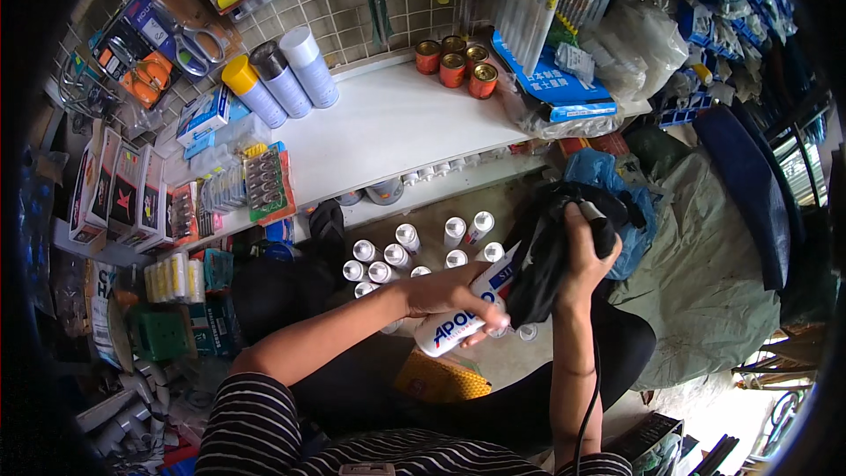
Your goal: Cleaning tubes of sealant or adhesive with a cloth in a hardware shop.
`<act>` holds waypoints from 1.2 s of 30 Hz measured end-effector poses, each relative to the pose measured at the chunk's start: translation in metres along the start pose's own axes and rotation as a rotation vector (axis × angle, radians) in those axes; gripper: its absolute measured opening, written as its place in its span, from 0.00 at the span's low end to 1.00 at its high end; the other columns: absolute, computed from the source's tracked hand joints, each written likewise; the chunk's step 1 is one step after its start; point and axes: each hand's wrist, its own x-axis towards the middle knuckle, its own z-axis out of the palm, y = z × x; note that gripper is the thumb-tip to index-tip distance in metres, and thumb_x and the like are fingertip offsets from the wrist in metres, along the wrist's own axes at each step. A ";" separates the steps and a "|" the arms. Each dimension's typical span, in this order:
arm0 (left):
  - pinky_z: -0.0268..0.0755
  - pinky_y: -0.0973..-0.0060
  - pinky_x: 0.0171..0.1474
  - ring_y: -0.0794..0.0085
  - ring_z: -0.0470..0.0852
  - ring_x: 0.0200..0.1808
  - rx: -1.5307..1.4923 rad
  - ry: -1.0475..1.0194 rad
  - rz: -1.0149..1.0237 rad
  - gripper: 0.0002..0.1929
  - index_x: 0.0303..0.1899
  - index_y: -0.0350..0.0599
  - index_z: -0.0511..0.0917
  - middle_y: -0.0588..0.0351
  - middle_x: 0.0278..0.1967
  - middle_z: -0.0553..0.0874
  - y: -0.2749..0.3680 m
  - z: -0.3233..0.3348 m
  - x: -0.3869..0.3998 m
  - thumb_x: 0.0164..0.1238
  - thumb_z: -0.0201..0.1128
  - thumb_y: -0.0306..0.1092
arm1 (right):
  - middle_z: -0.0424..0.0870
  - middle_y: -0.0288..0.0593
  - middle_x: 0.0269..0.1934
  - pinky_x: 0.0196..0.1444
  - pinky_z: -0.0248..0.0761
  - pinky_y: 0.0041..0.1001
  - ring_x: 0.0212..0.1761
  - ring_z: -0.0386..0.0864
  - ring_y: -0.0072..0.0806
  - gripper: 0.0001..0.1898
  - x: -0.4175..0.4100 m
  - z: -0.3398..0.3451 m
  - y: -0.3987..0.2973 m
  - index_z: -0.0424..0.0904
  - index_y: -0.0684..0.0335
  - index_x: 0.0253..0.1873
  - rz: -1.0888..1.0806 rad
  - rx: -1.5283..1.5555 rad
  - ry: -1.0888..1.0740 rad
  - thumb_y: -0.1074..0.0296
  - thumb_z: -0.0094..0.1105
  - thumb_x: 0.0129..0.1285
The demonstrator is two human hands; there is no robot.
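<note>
A white silicone sealant cartridge (451,332) with blue lettering lies tilted in my left hand (449,296), whose fingers wrap around its body. My right hand (581,261) grips a bunched black cloth or bag (538,271), which covers the cartridge's upper end. A small white piece (592,210) shows by the right thumb; what it is, I cannot tell. Several similar white cartridges (407,237) stand upright on the floor beyond my hands. Below the cartridge, a yellow textured item (439,377) lies near my legs.
A white shelf (383,125) crosses ahead, bearing spray cans (309,69), small red tins (484,81) and a blue carton (555,89). Boxed and carded hardware (268,182) crowds the left. Green-grey sheeting (700,277) and a blue plastic bag (638,238) lie to the right.
</note>
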 end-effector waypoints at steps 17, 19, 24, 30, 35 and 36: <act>0.79 0.62 0.52 0.46 0.87 0.44 0.973 0.617 0.536 0.34 0.60 0.33 0.71 0.36 0.41 0.87 -0.016 0.001 0.025 0.56 0.76 0.41 | 0.63 0.37 0.19 0.31 0.52 0.29 0.25 0.56 0.23 0.17 0.005 0.002 0.012 0.68 0.69 0.24 -0.384 -0.276 0.048 0.79 0.69 0.62; 0.78 0.61 0.54 0.45 0.86 0.47 0.836 0.768 0.450 0.36 0.61 0.32 0.71 0.31 0.44 0.86 -0.018 0.004 0.027 0.53 0.77 0.39 | 0.62 0.39 0.19 0.31 0.51 0.31 0.25 0.55 0.26 0.18 0.006 0.005 0.012 0.66 0.68 0.24 -0.431 -0.340 -0.067 0.77 0.70 0.61; 0.77 0.62 0.56 0.50 0.86 0.51 0.939 0.479 0.380 0.34 0.60 0.36 0.74 0.39 0.48 0.85 0.008 -0.007 0.001 0.49 0.77 0.37 | 0.80 0.31 0.29 0.39 0.71 0.19 0.31 0.78 0.18 0.13 0.010 -0.019 -0.012 0.83 0.66 0.38 0.146 0.203 -0.087 0.59 0.68 0.67; 0.77 0.63 0.53 0.54 0.85 0.48 0.992 0.639 0.288 0.31 0.57 0.39 0.74 0.41 0.46 0.85 0.010 -0.013 -0.009 0.51 0.76 0.38 | 0.79 0.39 0.37 0.47 0.76 0.29 0.39 0.79 0.27 0.22 0.020 -0.033 -0.009 0.77 0.59 0.56 0.309 0.828 -0.285 0.44 0.49 0.79; 0.77 0.62 0.57 0.54 0.85 0.52 1.062 0.660 0.261 0.36 0.63 0.38 0.73 0.41 0.51 0.85 0.010 -0.017 -0.009 0.50 0.76 0.38 | 0.79 0.34 0.37 0.40 0.70 0.17 0.36 0.76 0.15 0.11 0.010 -0.016 -0.004 0.76 0.61 0.47 0.164 0.107 -0.356 0.65 0.69 0.69; 0.77 0.62 0.57 0.54 0.85 0.52 1.061 0.661 0.264 0.36 0.63 0.38 0.73 0.41 0.51 0.85 0.008 -0.018 -0.008 0.50 0.76 0.38 | 0.79 0.33 0.38 0.42 0.69 0.17 0.39 0.75 0.15 0.13 0.009 -0.011 -0.004 0.76 0.64 0.42 0.034 -0.064 -0.361 0.70 0.74 0.64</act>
